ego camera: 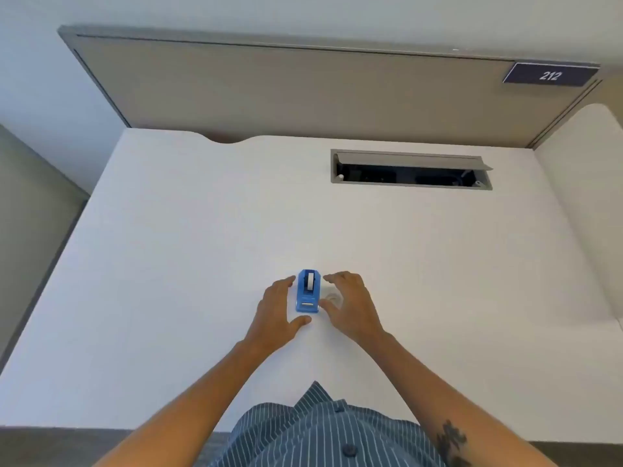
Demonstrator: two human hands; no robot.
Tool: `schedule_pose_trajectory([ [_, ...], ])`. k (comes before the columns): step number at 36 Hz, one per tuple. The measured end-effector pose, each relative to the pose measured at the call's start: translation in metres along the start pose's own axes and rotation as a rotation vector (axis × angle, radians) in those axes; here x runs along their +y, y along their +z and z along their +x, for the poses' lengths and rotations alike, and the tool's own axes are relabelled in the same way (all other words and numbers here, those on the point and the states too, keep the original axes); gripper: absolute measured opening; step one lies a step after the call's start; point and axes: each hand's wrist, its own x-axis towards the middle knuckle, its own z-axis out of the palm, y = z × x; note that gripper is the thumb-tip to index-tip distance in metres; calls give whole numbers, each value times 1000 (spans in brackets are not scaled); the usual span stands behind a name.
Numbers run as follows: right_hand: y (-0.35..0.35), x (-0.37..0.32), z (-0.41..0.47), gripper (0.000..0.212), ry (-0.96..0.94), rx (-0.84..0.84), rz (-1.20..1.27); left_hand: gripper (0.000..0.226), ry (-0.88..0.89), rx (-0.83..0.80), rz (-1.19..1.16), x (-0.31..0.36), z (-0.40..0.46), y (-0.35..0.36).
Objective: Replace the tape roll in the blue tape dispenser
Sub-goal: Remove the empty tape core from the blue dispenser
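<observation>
A small blue tape dispenser stands on the white desk, its cutter end toward me, with a pale roll showing in its slot. A clear tape roll lies flat on the desk just right of it, partly under my right hand. My left hand is open at the dispenser's left side, with its fingertips at the far end and its thumb near the front corner. My right hand hovers open on the right, fingers curved over the clear roll. Neither hand grips anything.
An open cable hatch is set into the desk at the back right. A grey partition rises behind the desk, with a dark sign reading 212. The desk's front edge runs by my striped shirt.
</observation>
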Motion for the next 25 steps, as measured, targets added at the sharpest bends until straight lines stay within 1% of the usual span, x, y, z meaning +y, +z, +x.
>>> schedule_pose_trajectory([
  [5,0,-8,18,56,3,-68,34,95,-34,-42,-54,11,11,-10],
  [10,3,-13,29,62,-8,-111,43,80,-32,-122,-106,12,20,-13],
  [15,7,-16,37,61,-15,-131,64,84,-11,-119,-92,15,26,-16],
  [19,8,-16,40,60,-36,-134,72,102,12,-98,-58,7,33,-13],
  [25,8,-14,43,55,-69,-137,41,96,61,-93,-45,-1,38,-8],
])
